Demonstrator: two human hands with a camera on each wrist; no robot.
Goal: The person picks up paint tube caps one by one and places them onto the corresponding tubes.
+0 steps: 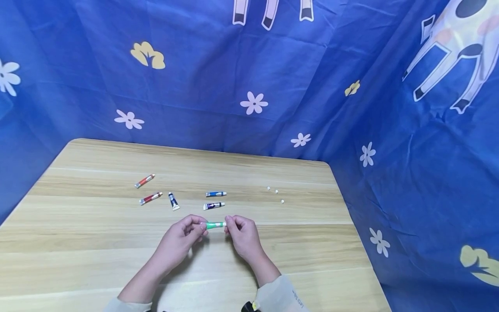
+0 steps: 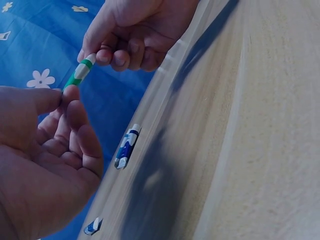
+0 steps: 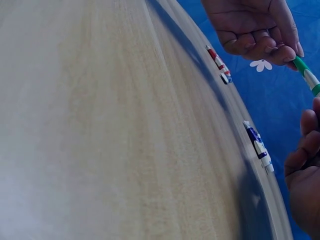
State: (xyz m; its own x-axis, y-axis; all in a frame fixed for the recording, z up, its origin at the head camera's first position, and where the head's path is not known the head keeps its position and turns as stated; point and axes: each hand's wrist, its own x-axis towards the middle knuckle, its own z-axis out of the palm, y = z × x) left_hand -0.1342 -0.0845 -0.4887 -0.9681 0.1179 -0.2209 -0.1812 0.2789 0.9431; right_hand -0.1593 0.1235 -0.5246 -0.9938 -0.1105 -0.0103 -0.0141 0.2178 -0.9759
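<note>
Green paint tube (image 1: 215, 225) was held just above the near table (image 1: 312, 242), pinched at each end by left hand (image 1: 180, 239) and right hand (image 1: 242, 236); uncapping seemingly underway, a twist needed next.

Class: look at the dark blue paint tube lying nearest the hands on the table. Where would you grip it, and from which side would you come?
Grip the dark blue tube across its middle, coming from above. It lies flat on the table, long axis running left-right, so its two long sides are free for thumb and finger. The other blue tube lies clear beyond it, and the hands hold the green tube nearer.
</note>
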